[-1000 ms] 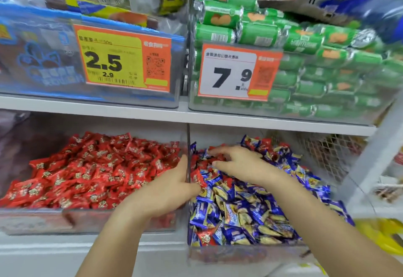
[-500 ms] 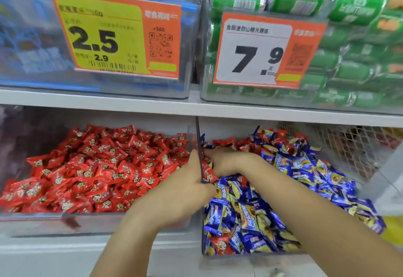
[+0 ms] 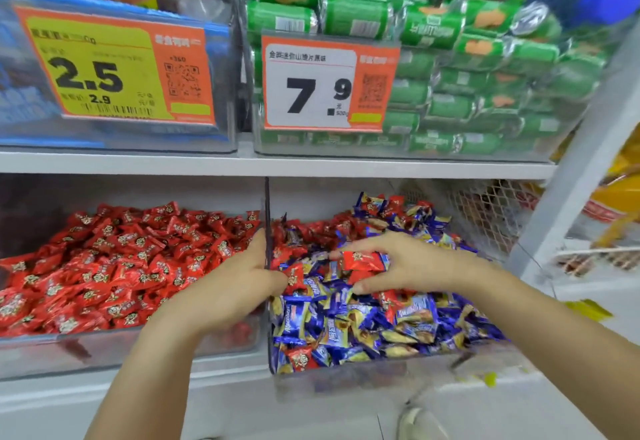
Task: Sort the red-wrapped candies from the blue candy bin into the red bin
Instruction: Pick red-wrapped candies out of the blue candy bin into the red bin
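A red-wrapped candy is pinched between thumb and fingers of the right hand, just above the blue candy bin near its left wall. The left hand curls over the divider edge beside the red bin, holding no candy that I can see.

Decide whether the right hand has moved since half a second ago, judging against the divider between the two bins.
Yes. The right hand has moved rightward, away from the divider it was beside, and now pinches a red candy over the blue bin.
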`<state>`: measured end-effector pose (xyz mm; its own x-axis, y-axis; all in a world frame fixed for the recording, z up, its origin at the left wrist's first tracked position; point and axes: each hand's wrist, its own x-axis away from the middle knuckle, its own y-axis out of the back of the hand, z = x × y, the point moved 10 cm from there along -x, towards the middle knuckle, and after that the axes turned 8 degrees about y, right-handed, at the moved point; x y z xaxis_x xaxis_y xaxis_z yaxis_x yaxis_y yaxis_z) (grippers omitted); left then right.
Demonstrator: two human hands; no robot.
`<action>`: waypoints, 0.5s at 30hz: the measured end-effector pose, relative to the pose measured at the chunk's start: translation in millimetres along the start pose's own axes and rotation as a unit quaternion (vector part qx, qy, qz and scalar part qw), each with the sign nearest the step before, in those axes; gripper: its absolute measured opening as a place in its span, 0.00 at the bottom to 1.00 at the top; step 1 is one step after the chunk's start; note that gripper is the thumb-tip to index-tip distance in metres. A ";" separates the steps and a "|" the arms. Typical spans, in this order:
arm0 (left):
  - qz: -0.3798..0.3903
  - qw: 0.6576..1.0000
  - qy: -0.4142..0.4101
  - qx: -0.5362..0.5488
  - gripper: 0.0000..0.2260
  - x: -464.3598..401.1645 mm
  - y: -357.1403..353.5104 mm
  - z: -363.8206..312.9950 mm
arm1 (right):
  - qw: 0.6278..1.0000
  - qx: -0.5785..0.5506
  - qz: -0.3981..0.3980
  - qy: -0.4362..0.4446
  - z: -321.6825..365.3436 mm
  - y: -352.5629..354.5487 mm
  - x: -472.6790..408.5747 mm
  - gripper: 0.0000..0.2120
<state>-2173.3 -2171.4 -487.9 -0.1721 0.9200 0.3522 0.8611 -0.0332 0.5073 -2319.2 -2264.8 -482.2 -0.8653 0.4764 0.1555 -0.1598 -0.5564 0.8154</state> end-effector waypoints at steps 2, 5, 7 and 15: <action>-0.008 1.000 -0.005 -0.003 0.28 2.2 0.3 -0.5 | 0.996 0.086 -0.028 0.007 -6.3 5.3 21.2 0.31; -0.031 0.999 -0.004 -0.012 0.18 2.4 1.9 -3.7 | 0.996 0.008 -0.084 -0.020 -16.2 18.2 50.0 0.35; -0.109 0.991 -0.029 -0.067 0.11 5.7 11.0 -18.7 | 0.992 -0.040 -0.110 -0.036 -18.7 26.6 66.5 0.30; -0.215 0.949 -0.195 -0.121 0.15 26.0 -27.6 -94.9 | 0.954 -0.010 -0.277 -0.113 -19.7 62.0 111.6 0.12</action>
<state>-2246.9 -2183.6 -418.1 -0.2524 0.9415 -0.2234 0.6080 0.3339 0.7203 -2435.1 -2259.5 -425.2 -0.5208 0.8349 -0.1780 -0.5742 -0.1883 0.7968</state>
